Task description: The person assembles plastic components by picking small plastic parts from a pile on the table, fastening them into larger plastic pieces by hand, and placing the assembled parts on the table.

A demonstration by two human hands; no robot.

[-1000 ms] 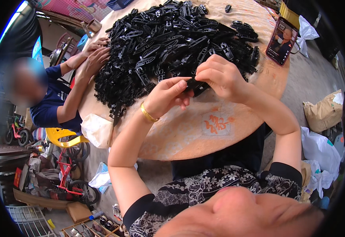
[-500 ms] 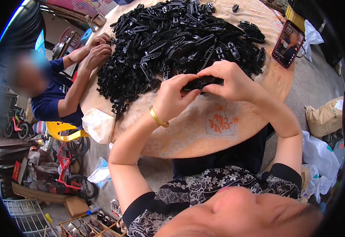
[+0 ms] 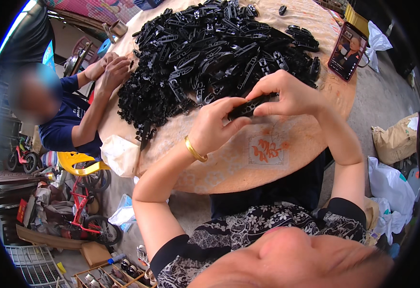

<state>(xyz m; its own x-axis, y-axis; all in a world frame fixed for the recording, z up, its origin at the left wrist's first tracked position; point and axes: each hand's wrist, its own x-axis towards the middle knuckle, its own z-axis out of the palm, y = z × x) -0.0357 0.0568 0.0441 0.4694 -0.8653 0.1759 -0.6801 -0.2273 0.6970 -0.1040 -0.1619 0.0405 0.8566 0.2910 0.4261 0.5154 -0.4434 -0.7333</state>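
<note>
Between my two hands is a long black plastic part [image 3: 246, 108], held just above the near side of the table. My left hand [image 3: 219, 122], with a gold bangle at the wrist, pinches its left end. The fingers and thumb of my right hand [image 3: 284, 96] close on the other end and cover some of it. Beyond my hands spreads a big heap of black plastic parts [image 3: 210, 53], long oval pieces mixed with others. Smaller black pieces [image 3: 145, 98] make up its left side.
A cloth-covered round table [image 3: 210, 177] carries the heap. A phone [image 3: 347, 52] stands at the right edge. At the left, a co-worker's hands [image 3: 111, 69] hold a small dark piece. A white bag [image 3: 120, 156] hangs at the left edge, near a yellow chair [image 3: 82, 163].
My right hand has shifted its grip along the black part, and more of the part's surface shows between my hands. The co-worker's hands have drawn slightly back from the heap.
</note>
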